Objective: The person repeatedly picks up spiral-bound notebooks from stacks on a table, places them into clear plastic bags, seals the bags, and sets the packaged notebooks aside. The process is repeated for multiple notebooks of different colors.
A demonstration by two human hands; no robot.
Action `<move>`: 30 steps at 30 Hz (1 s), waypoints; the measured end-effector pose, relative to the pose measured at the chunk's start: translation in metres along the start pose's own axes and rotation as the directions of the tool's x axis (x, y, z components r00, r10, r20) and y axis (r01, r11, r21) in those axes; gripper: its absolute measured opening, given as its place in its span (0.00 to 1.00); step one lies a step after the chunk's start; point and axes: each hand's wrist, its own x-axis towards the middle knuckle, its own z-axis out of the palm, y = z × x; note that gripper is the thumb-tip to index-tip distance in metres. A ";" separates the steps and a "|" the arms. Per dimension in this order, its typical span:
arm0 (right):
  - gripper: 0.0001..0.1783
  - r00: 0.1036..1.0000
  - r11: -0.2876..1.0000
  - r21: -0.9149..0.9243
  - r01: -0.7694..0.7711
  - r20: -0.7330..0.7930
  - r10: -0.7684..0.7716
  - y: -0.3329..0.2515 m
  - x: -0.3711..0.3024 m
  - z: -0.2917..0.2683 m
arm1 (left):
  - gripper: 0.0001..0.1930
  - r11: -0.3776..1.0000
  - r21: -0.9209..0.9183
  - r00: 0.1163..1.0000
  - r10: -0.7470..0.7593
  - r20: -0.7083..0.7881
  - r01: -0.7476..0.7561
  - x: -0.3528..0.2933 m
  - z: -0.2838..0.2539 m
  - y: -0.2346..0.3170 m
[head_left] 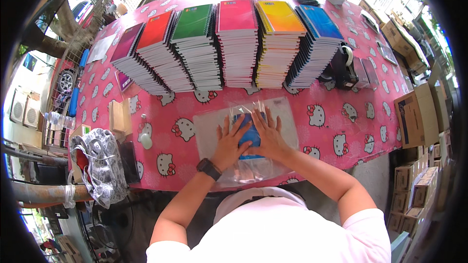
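Note:
A blue notebook (250,135) lies in front of me at the near side of the table, over or inside clear plastic wrap (207,131); I cannot tell which. My left hand (228,143) rests flat on its left part, fingers spread, with a dark watch (209,168) on the wrist. On the right part, my right hand (271,140) also lies flat with fingers apart, and the two hands nearly meet at the thumbs. Behind them stand tall stacks of spiral notebooks: purple (128,42), red (155,30), green (193,22), pink (237,18), yellow (281,18) and blue (320,22).
The table wears a pink cartoon-cat cover (321,156). A black tape dispenser (344,70) stands right of the stacks. At left are a small bottle (146,140), a wooden block (117,117) and a patterned cloth bag (103,165). A cardboard box (414,117) sits at the right edge.

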 end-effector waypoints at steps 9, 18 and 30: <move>0.56 0.977 0.984 -0.014 0.179 0.120 -0.176 0.002 -0.032 -0.033 | 0.44 0.968 -0.229 0.957 0.029 -0.289 -0.099 0.009 0.008 -0.011; 0.49 0.959 0.964 -0.043 0.260 0.131 -0.253 0.006 -0.033 -0.035 | 0.46 0.892 -0.451 0.984 -0.043 -0.171 -0.039 0.017 -0.003 -0.013; 0.54 0.984 0.988 -0.087 0.124 0.141 -0.111 0.036 -0.014 -0.027 | 0.35 0.995 -0.103 0.996 0.004 -0.092 -0.013 -0.012 -0.001 0.000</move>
